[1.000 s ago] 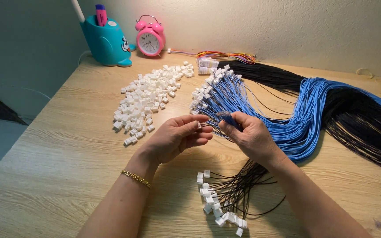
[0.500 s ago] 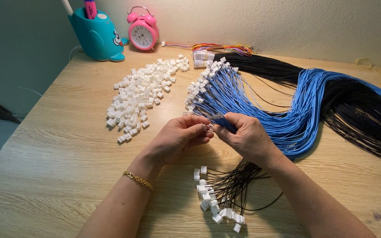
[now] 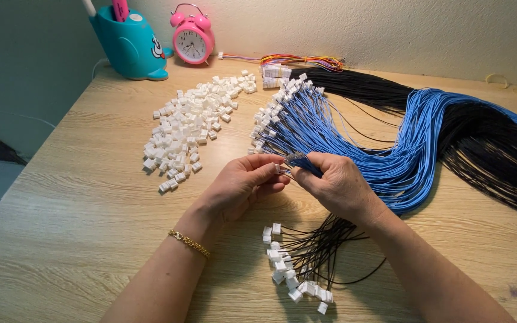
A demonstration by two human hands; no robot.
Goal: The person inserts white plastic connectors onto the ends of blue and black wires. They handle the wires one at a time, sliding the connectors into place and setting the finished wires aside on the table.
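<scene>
My left hand [image 3: 243,185] pinches a small white plastic connector [image 3: 277,168] between thumb and fingertips. My right hand [image 3: 336,184] grips the ends of a few blue wires [image 3: 302,160], their metal tips pointing at the connector. The two hands meet above the wooden table [image 3: 79,233]. A big bundle of blue wires [image 3: 390,149] with white connectors on their ends fans out just behind the hands. Below my right wrist lie black wires [image 3: 318,251] with white connectors fitted.
A heap of loose white connectors [image 3: 184,131] lies left of centre. A thick bundle of black wires [image 3: 486,143] runs along the right. At the back stand a teal pen holder [image 3: 130,45], a pink alarm clock [image 3: 192,40] and coloured wires [image 3: 300,60].
The view has shifted slightly. Both hands have stayed together over the same spot, fingers working the connector and wire tips closer.
</scene>
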